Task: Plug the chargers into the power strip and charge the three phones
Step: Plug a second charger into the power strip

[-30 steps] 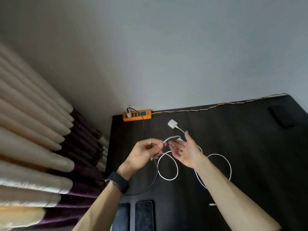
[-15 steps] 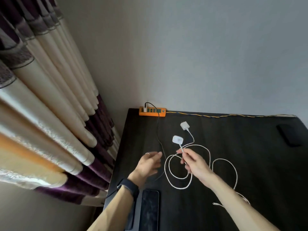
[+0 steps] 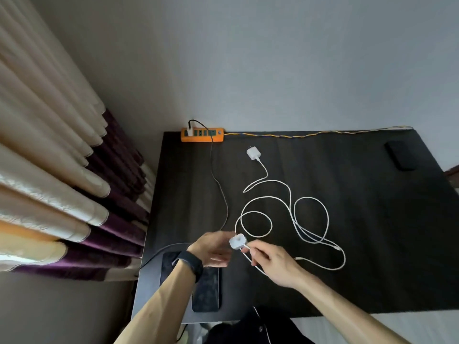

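1. The right hand [image 3: 273,264] pinches the white cable [image 3: 253,212] just where it leaves the held charger [image 3: 238,241]. The charger block sticks out past the fingertips. My judgement is that this grip frees the block for the other hand to take or turn.
2. The left hand [image 3: 213,249] is just beside that charger with its fingers loose and clasping nothing I can see. Blur hides whether they touch the block. It looks ready to take the charger for the reach to the sockets.
3. The power strip [image 3: 202,135] lies well beyond both hands, at the tabletop's [image 3: 360,219] far edge against the wall. A plugged charger [image 3: 190,131] sits in its end socket, and the sockets beside it look free.
4. A dark lead from that plug trails back toward the left hand. It probably serves one of the two phones [image 3: 206,291] lying under the left wrist, though the connection is hidden.
5. The spare charger [image 3: 253,153] lies prongs-up beyond the right hand, between it and the strip. Its lead tangles with the held one, which may snag when the block is carried off.
6. A dark slab [image 3: 400,155] lies far out past the right hand. It is possibly the third phone.
7. No brand, label or writing is legible on the strip, chargers or wristband [image 3: 191,264].
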Demonstrator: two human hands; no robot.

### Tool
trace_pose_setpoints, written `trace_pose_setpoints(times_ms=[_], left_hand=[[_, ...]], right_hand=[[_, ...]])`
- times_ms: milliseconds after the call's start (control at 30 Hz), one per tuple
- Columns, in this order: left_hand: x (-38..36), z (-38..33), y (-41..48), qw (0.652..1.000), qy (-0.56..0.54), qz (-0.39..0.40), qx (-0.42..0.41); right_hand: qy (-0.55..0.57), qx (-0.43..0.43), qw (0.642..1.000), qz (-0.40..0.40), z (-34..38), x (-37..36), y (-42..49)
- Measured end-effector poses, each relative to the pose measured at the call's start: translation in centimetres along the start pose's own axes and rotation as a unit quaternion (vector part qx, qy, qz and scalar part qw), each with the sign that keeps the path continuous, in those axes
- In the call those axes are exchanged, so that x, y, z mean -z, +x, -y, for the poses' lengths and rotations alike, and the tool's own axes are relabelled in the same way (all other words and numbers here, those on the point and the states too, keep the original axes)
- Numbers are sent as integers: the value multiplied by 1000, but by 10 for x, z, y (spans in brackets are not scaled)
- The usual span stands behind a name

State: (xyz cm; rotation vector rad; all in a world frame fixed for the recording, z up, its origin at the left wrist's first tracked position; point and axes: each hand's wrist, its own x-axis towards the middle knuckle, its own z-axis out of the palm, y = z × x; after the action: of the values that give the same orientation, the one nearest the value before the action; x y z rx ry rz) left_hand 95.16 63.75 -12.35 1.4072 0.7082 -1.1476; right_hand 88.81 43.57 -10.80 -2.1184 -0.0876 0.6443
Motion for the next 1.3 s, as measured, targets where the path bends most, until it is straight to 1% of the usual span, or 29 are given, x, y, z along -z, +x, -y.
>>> trace_pose_setpoints(times_ms=[67, 233, 300, 400, 433, 533, 567, 633, 800, 867, 933, 1000, 1033, 1100, 1133, 1167, 1267, 1300], left_hand=[[0, -1, 4, 1000, -8, 9, -1], [-11, -8, 11, 999, -36, 11, -37], [-19, -11, 14, 998, -20, -21, -59], [-29, -15, 27, 992, 6, -97, -79], [-31, -16, 30, 992, 5, -102, -79], [-37, -21, 34, 994, -2, -74, -74], [-39, -24, 35, 994, -2, -80, -75], [-41, -28, 38, 991, -21, -98, -85], [-39, -46, 36, 979, -133, -106, -110], [-34, -54, 34, 973, -157, -116, -120], [-27, -64, 31, 964, -192, -135, -129], [-19, -75, 28, 949, -229, -158, -147], [-15, -82, 27, 942, -240, -173, -161], [-8, -95, 24, 933, -243, -190, -183], [-6, -103, 23, 932, -235, -197, -193], [-4, -110, 22, 933, -222, -200, -200], [-3, -126, 20, 939, -168, -203, -220], [-3, -130, 21, 941, -148, -205, -226]], right_hand=[[-18, 8, 1000, 16, -5, -2, 0], [-66, 50, 996, 38, -16, 1, 3], [-92, 70, 992, 46, -19, 4, 6], [-131, 92, 985, 64, -25, 13, 14], [-141, 98, 983, 67, -27, 17, 17], [-165, 125, 976, 62, -28, 28, 27], [-167, 130, 975, 64, -30, 32, 31], [-169, 128, 974, 78, -32, 38, 37], [-150, 105, 977, 113, -39, 52, 56], [-151, 86, 981, 83, -44, 59, 69], [-160, 79, 984, -4, -45, 70, 93], [-174, 99, 976, -91, -41, 78, 124], [-174, 106, 973, -111, -37, 81, 141], [-186, 99, 969, -126, -34, 83, 169], [-219, 98, 964, -115, -35, 84, 184], [-268, 97, 955, -87, -37, 84, 195], [-387, 88, 917, 46, -55, 86, 222], [-411, 75, 905, 76, -63, 87, 227]])
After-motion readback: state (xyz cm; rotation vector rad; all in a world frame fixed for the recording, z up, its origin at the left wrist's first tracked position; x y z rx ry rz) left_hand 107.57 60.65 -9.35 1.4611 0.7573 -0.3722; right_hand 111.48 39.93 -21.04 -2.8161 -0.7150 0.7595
